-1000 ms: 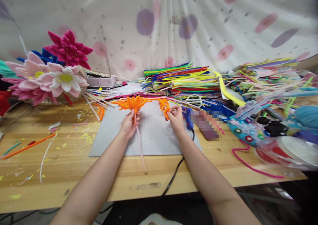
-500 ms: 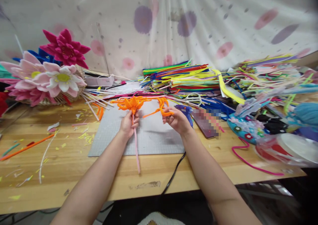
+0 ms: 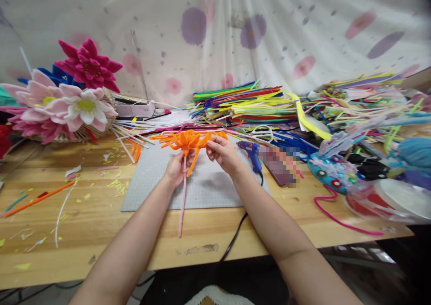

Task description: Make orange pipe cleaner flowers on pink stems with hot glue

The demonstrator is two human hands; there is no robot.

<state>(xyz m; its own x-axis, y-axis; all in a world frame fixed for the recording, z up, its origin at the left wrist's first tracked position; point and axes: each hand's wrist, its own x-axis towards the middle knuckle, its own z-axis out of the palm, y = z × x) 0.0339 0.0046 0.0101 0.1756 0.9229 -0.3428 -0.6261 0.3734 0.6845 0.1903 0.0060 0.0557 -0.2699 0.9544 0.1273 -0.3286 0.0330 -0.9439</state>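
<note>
My left hand (image 3: pixel 176 166) is closed round the pale pink stem (image 3: pixel 182 206), just below an orange fuzzy flower (image 3: pixel 186 141) that stands upright on it. Between its fingertips my right hand (image 3: pixel 220 151) pinches a curled orange petal piece (image 3: pixel 204 141). This piece is close against the flower's right side; whether they touch is hard to tell. A loose orange end (image 3: pixel 192 165) hangs down between the hands. Both hands are above the grey cutting mat (image 3: pixel 148 183).
A blue glue gun (image 3: pixel 252 154) lies right of my right hand, its black cord (image 3: pixel 235 235) running to the table's front edge. Bundled pipe cleaners (image 3: pixel 249 105) and scissors (image 3: pixel 262 133) lie behind. Felt-like flowers (image 3: pixel 84 105) stand at left, a blurred phone-like object (image 3: pixel 278 168) at right.
My right hand has moved left, bringing the orange petal piece up to the flower. My left hand has shifted slightly right, and the stem's lower end has swung left.
</note>
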